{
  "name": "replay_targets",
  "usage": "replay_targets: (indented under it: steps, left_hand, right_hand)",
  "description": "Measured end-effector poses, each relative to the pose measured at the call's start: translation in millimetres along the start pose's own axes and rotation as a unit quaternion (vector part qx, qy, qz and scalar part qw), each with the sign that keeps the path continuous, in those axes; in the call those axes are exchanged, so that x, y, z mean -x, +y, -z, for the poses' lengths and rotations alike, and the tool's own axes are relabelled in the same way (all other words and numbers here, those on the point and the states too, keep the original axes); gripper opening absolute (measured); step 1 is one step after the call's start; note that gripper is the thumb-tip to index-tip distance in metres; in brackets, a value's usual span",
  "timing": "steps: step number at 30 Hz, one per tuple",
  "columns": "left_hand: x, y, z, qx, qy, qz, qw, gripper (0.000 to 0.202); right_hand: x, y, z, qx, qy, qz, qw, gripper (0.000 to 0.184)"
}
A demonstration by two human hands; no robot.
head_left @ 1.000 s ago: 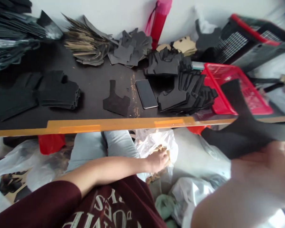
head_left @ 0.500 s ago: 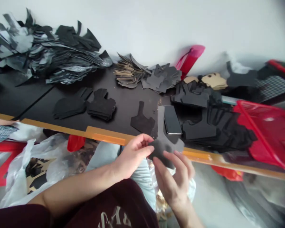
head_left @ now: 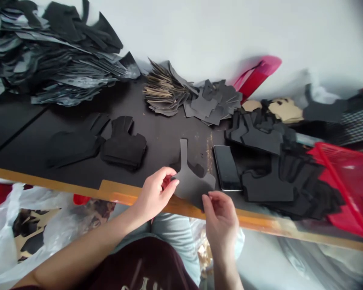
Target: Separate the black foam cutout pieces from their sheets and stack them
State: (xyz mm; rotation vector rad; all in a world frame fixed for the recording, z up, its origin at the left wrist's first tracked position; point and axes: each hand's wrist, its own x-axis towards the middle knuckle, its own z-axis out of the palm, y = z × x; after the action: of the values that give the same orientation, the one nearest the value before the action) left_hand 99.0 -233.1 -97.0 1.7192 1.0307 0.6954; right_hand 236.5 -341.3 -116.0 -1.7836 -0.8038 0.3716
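Note:
A dark grey cut-out sheet piece (head_left: 192,183), with a narrow upright strip and a wide curved base, is held over the table's front edge. My left hand (head_left: 157,192) pinches its left side between thumb and fingers. At the lower right corner, my right hand (head_left: 220,213) grips it the same way. Partly hidden beneath lies another black cut-out piece (head_left: 196,169) on the table. Just right of the held piece rests a smartphone (head_left: 227,168), screen dark.
Stacks of black cut-outs (head_left: 124,147) lie to the left, more black pieces (head_left: 268,185) to the right beside a red basket (head_left: 345,181). Behind are a large pile of dark sheets (head_left: 69,68) and fanned pieces (head_left: 166,90). Orange tape (head_left: 121,193) runs along the table edge.
The held piece has moved forward and left, from beside the phone to over the black piece on the table. My right hand has shifted to its lower corner. The view has shifted slightly.

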Motion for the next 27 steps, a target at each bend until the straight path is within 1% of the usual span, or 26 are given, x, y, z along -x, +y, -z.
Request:
replay_targets:
  steps: [2, 3, 5, 8, 11, 15, 27]
  left_hand:
    - [-11, -8, -3.5, -0.121, 0.043, -0.083, 0.988, 0.021]
    - [-17, -11, -4.9, -0.162, 0.054, -0.111, 0.979, 0.027]
    - [-26, -15, -6.9, -0.217, 0.054, -0.147, 0.964, 0.033]
    - [-34, -16, -8.2, -0.266, 0.031, -0.180, 0.947, 0.021]
    - [-37, -18, -9.0, -0.282, 0.018, -0.194, 0.939, 0.018]
    - [-39, -21, -10.6, -0.289, 0.016, -0.196, 0.937, 0.019]
    - [-42, -24, -12.2, -0.316, -0.007, -0.204, 0.926, 0.022]
  right_hand:
    - [-9, 1, -6, 0.074, 0.005, 0.034, 0.997, 0.015]
    - [-14, 1, -9, 0.111, 0.009, 0.058, 0.992, 0.014]
    - [-22, 0, -13, 0.169, 0.014, 0.102, 0.980, 0.012]
    - [-29, -2, -18, 0.224, 0.006, 0.135, 0.965, 0.011]
    - [-32, -4, -19, 0.243, -0.012, 0.136, 0.960, 0.012]
    - [-34, -4, -20, 0.259, -0.037, 0.116, 0.958, 0.013]
    - [-39, 0, -22, 0.263, -0.061, 0.085, 0.959, 0.018]
